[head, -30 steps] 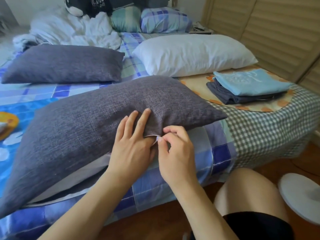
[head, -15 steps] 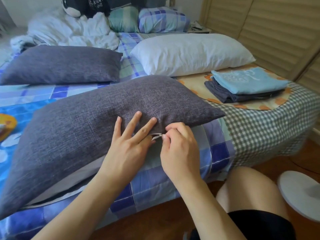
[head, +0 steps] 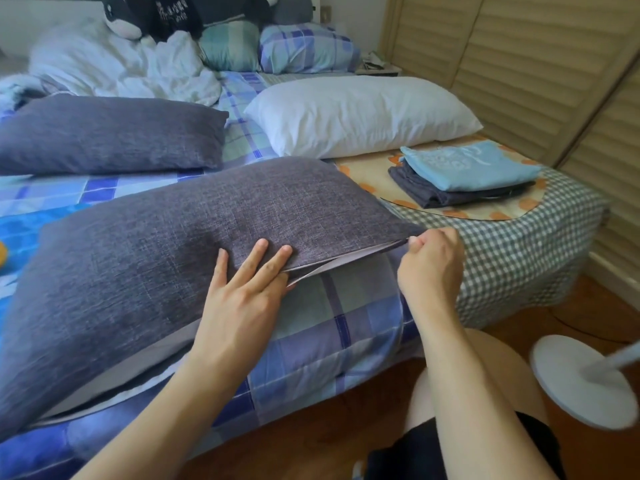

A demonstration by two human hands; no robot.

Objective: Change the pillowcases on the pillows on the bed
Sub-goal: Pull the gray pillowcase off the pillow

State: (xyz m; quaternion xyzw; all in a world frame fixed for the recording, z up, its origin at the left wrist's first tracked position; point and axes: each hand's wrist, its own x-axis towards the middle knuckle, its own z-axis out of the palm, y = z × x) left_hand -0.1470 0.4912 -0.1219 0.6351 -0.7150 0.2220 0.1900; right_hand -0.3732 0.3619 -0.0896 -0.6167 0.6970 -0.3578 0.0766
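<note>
A dark grey pillow (head: 156, 258) lies across the near edge of the bed. Its case gapes along the front seam, where a pale lining shows. My left hand (head: 242, 292) rests flat on the pillow, fingers spread beside the opening. My right hand (head: 431, 268) is pinched shut on the zipper pull at the pillow's right corner. A second grey pillow (head: 107, 136) lies at the back left. A bare white pillow (head: 360, 116) lies at the back right. Folded pillowcases, light blue (head: 467, 164) on dark blue, sit at the right.
The bed (head: 339, 327) has a blue plaid sheet and a green checked end. A crumpled white duvet (head: 121, 67), plush toys and plaid cushions are at the head. Louvred wooden doors (head: 519, 57) stand to the right. A white fan base (head: 581, 382) sits on the wooden floor near my knee.
My right hand has slid right along the front seam to the pillow's corner, opening the case. My left hand stayed pressed on the pillow.
</note>
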